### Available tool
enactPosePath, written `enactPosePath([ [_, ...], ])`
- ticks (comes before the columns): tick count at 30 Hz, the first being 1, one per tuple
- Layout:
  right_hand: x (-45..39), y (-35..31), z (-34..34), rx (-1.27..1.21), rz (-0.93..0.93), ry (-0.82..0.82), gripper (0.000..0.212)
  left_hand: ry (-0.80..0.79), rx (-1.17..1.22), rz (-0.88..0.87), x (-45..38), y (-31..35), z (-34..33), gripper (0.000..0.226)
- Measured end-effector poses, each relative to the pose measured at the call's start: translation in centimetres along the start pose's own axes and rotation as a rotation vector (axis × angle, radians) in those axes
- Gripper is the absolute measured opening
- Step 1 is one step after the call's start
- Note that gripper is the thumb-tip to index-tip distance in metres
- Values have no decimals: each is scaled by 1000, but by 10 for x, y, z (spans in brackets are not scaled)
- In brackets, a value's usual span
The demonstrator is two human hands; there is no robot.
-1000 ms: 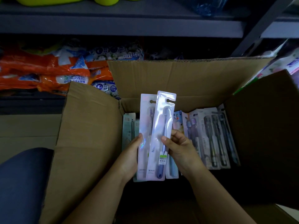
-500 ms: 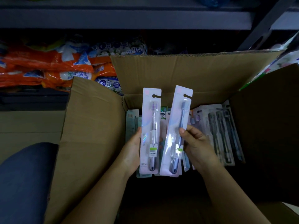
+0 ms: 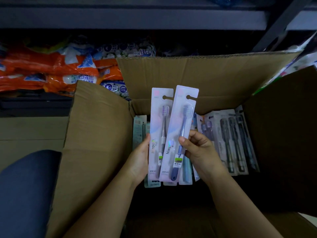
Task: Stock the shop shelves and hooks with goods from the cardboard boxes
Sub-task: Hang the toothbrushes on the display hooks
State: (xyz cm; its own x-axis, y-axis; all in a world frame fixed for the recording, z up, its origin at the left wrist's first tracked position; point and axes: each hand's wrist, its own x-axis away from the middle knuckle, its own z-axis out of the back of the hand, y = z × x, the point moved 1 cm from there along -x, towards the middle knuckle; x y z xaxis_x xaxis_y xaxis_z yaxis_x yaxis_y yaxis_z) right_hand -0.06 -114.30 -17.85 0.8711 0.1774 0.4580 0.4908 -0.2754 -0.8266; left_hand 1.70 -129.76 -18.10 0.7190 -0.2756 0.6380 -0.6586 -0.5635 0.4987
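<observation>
An open cardboard box [image 3: 197,78] stands before me, holding several carded toothbrush packs. My left hand [image 3: 139,160] grips a white pack with a purple-bristled toothbrush [image 3: 160,127] by its left edge, held upright over the box. My right hand [image 3: 199,148] pinches a second pack with a blue toothbrush [image 3: 180,129], thumb on its front, tilted right and overlapping the first pack's right side. More packs [image 3: 229,141], with dark brushes, lie in the box at the right; teal ones [image 3: 138,127] stand at the left.
Orange and blue bagged goods [image 3: 51,73] lie on the low shelf behind the box at left. A grey shelf board [image 3: 130,18] runs across the top. The box's left flap [image 3: 96,143] stands open beside my dark-clad knee [image 3: 25,191]. Printed packets [image 3: 301,57] lean at the right.
The two packs were stacked, then pulled apart side by side; now my right hand has brought the blue pack back left so it overlaps the purple one.
</observation>
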Motion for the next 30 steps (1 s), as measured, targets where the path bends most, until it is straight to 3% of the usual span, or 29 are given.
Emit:
enactPosePath([
  [4, 1, 0, -1, 22, 4, 68, 55, -6, -8, 4, 0, -1, 1, 52],
  [8, 0, 2, -12, 11, 9, 165, 9, 2, -173, -43, -2, -9, 7, 38],
  [9, -1, 5, -16, 36, 2, 206, 8, 15, -215, -59, -2, -10, 7, 38],
  [15, -8, 23, -14, 242, -10, 238, 12, 160, -251, -107, -3, -12, 15, 40],
  [20, -6, 46, 47, 688, -85, 472, 24, 315, -317, -146, -8, -12, 28, 21],
  [24, -11, 76, 67, 948, -209, 429, 31, 365, -412, -103, -11, -21, 34, 23],
  [28, -15, 81, 60, 1003, -274, 412, 47, 403, -416, -99, -13, -23, 34, 19],
  [30, -12, 81, 59, 945, -272, 404, 45, 419, -413, -97, -13, -23, 34, 20],
])
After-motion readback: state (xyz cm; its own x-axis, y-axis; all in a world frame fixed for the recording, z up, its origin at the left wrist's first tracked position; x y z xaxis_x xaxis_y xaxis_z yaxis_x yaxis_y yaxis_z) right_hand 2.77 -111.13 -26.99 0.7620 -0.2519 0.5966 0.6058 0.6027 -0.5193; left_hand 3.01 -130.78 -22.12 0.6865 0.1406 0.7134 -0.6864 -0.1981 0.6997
